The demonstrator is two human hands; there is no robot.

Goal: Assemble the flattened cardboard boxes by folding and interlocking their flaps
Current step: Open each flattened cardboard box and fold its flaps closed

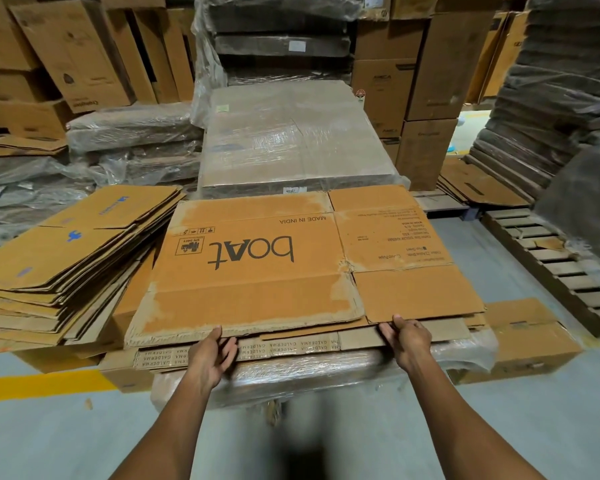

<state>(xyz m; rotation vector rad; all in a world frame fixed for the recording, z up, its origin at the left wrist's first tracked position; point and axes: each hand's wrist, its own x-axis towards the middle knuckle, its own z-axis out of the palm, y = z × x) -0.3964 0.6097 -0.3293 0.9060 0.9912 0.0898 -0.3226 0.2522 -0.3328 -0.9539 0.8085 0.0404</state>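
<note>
left grip (211,352) and right grip (408,338) pinch the flattened box (257,271) at its near edge; lift level, then square it.

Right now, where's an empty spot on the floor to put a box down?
Bare grey floor lies near left, beside the yellow line, and right, between the boat box stack and wooden pallet. Crowded: flat-box pile left, wrapped bundles behind.
</note>
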